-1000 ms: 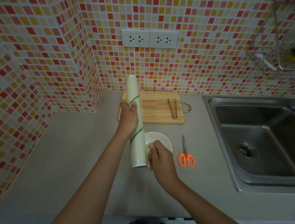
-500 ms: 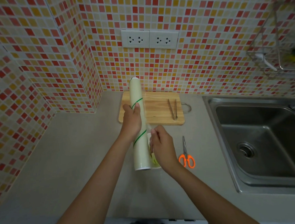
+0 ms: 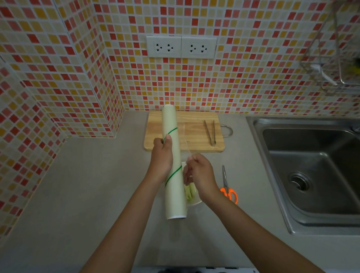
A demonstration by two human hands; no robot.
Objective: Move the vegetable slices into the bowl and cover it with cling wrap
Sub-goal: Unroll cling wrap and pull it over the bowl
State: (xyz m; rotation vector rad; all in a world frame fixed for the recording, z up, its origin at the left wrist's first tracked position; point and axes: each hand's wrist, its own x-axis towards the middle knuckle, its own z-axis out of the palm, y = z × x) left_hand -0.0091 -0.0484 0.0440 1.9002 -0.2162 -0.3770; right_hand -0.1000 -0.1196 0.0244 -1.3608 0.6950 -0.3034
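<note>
- Left hand (image 3: 162, 157) clenches the long pale-green cling wrap roll (image 3: 173, 163) above the worktop (image 3: 84, 192), steadying it.
- Right hand (image 3: 200, 174) pinches the clear film's edge, drawing it rightward.
- The white bowl (image 3: 193, 200) of green vegetable slices (image 3: 189, 191) sits beneath, ready for covering.

The bowl (image 3: 195, 201) is mostly hidden behind the cling wrap roll (image 3: 173, 167) and the right hand (image 3: 201, 176); only a sliver of rim and some pale green slices (image 3: 189, 191) show. The scissors (image 3: 226, 188) are partly covered by the wrist (orange handles peek out). The sink (image 3: 312, 171) and wire rack (image 3: 337, 67) run off the right edge.
</note>
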